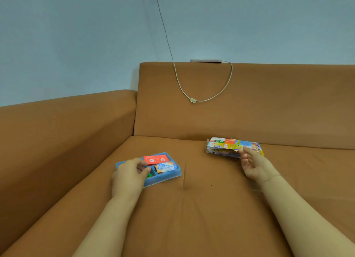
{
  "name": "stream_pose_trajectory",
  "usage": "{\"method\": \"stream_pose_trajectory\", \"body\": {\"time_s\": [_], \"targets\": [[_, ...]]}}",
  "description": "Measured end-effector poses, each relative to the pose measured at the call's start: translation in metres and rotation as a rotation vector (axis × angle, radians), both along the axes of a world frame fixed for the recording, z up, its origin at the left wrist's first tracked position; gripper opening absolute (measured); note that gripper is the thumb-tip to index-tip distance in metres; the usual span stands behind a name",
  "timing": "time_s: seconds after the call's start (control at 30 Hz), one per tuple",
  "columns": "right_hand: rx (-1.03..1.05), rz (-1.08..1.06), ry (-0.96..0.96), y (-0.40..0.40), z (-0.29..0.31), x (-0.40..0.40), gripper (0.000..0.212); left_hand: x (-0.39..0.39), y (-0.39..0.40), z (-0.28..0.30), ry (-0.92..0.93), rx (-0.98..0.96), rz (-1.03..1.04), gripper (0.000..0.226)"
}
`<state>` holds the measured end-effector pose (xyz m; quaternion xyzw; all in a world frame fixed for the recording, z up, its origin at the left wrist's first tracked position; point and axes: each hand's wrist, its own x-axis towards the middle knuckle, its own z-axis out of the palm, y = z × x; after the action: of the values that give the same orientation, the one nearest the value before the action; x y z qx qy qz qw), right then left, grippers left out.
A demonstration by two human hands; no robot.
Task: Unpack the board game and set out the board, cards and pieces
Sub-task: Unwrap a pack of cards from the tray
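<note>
Both forearms reach forward over the sofa seat (192, 208). Left hand (129, 177): fingers curled over the near-left corner of the blue tray (172, 175), tips reaching into a compartment; whether they pinch a piece cannot be told. Small green piece (149, 175) just beside the fingertips. Tray holds a red card deck (156, 159) at its far side and a blue-and-white card pack (166, 167) to the right. Right hand (251, 165): palm turned inward, fingers relaxed and straight, tips touching the near edge of the folded board (232, 146). Board lies farther and to the right, long axis left to right, well apart from the tray. Judgement: right hand is nearer the board and suited to unfolding it.
</note>
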<state>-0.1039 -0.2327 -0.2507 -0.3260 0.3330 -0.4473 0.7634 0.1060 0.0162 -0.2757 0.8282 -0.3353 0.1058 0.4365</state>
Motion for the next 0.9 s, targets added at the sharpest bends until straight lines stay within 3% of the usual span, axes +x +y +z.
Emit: {"method": "stream_pose_trajectory", "body": {"time_s": [0.1,0.2,0.23,0.3,0.4,0.57,0.63,0.9], "targets": [[0.097,-0.062,-0.217,-0.002,0.001,-0.003,0.008,-0.001,-0.004,-0.001,0.019,-0.018,-0.127,0.004],[0.090,-0.090,-0.195,0.011,-0.004,-0.002,0.006,-0.005,-0.009,-0.002,0.019,0.015,-0.243,0.002],[0.068,-0.105,-0.168,0.017,-0.006,-0.002,0.014,-0.006,-0.009,-0.002,0.021,0.022,-0.270,0.002],[-0.027,-0.156,-0.043,0.030,-0.006,-0.003,0.018,-0.009,-0.008,-0.002,0.019,0.033,-0.302,0.007],[-0.317,-0.152,0.322,0.060,-0.008,0.004,0.014,-0.010,-0.006,-0.001,0.029,0.022,-0.314,0.012],[-0.757,0.253,0.741,0.110,-0.010,0.030,0.002,-0.014,-0.005,0.001,0.012,0.022,-0.317,0.014],[-0.953,0.296,0.898,0.114,-0.012,0.034,0.013,-0.014,-0.004,0.002,-0.018,0.019,-0.286,0.011],[-1.339,0.418,0.937,0.100,-0.015,0.026,0.040,-0.021,-0.001,0.013,-0.124,0.038,-0.279,0.035]]}}
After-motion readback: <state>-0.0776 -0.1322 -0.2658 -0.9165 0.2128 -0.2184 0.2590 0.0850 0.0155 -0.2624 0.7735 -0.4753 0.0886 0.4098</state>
